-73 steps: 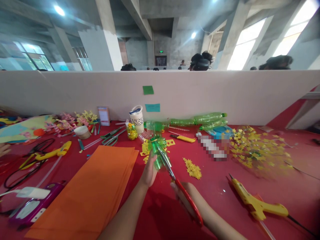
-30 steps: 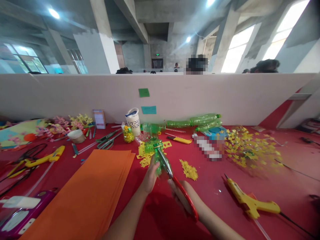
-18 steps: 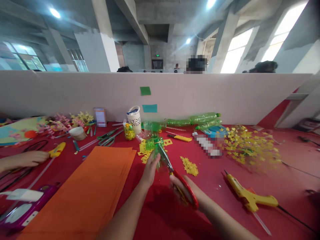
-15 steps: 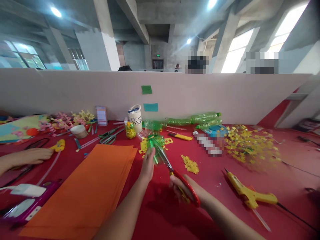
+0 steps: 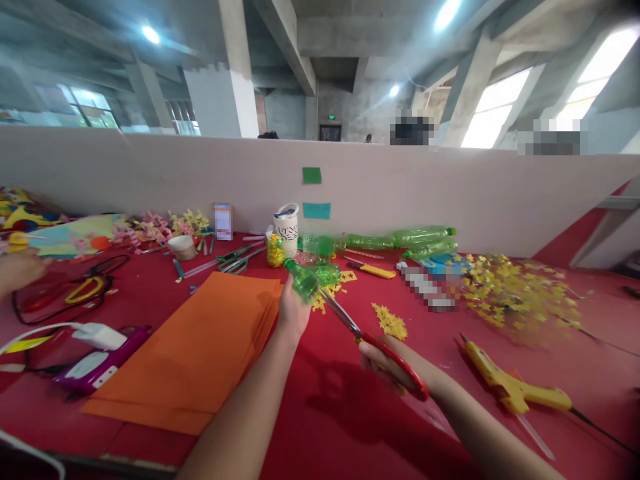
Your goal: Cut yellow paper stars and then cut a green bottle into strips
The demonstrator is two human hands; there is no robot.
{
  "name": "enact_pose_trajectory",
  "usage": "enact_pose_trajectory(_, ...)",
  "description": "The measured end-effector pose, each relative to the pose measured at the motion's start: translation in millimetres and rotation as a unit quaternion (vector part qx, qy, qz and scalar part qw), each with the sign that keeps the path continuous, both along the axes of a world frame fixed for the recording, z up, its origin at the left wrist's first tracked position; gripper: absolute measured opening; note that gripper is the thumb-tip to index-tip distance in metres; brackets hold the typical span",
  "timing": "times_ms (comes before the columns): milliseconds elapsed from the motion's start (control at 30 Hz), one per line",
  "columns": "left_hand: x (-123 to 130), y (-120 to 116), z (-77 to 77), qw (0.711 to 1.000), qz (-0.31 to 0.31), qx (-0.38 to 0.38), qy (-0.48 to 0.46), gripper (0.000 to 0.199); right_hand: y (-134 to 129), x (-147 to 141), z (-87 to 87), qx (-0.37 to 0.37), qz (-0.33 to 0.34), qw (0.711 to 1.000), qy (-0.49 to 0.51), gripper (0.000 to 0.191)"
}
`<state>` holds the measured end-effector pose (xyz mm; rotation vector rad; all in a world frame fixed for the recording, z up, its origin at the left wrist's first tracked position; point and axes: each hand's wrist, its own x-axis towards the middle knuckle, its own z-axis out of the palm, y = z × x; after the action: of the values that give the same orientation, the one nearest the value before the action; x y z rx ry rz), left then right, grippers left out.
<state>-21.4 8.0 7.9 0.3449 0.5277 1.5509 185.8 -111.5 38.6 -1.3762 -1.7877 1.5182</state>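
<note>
My left hand (image 5: 294, 311) is closed around a cut piece of green plastic bottle (image 5: 303, 281), the neck part pointing up and to the left. In my right hand (image 5: 381, 355) are scissors (image 5: 411, 371) with red and yellow handles. Their blades point up-left, and the tips lie close to the right edge of the bottle piece; whether they touch cannot be made out. Beyond it, yellow sheet scraps with star cut-outs (image 5: 347, 276) lie on the red table, near more green plastic. A pile of small yellow stars (image 5: 389, 321) sits above my right hand.
Orange sheets (image 5: 200, 347) and a purple power strip (image 5: 95, 367) lie left; a yellow glue gun (image 5: 510, 385) lies right. Green bottles (image 5: 420, 237), a yellow cutter (image 5: 373, 270) and a white cup (image 5: 286, 230) stand or lie behind. Another person's hand (image 5: 20, 270) is far left.
The scissor blades, which overlapped the green plastic, have drawn back to its right edge. The bottle piece is turned differently in my left hand. The other person's hand has moved away with its yellow tool.
</note>
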Motion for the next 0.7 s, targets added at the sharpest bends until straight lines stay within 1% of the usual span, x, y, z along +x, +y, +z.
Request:
enact_pose_trajectory(133,4,-6,4.8,1.000,-0.015,0.012,0.020,0.020,-1,-4,-5.3,-0.001,0.003,1.000,-0.005,0.056)
enact_pose_trajectory(233,8,-8,5.2,0.999,-0.022,0.006,0.039,0.018,-3,-9,-6.6,0.000,-0.015,1.000,0.006,0.057)
enact_pose_trajectory(367,13,-10,0.6,0.996,-0.040,-0.003,0.083,0.028,-2,-11,-9.6,-0.019,-0.040,0.999,0.018,0.059)
enact_pose_trajectory(433,16,-11,-1.8,0.995,-0.041,-0.001,0.093,0.031,-1,-11,-12.5,-0.026,-0.045,0.998,0.028,0.060)
enact_pose_trajectory(533,19,-13,-3.0,0.994,-0.034,-0.005,0.100,0.031,0,-11,-15.7,-0.038,-0.052,0.997,0.031,0.061)
enact_pose_trajectory(700,22,-16,-2.9,0.990,-0.026,-0.008,0.135,0.030,-1,-14,-13.1,-0.048,-0.057,0.996,0.041,0.062)
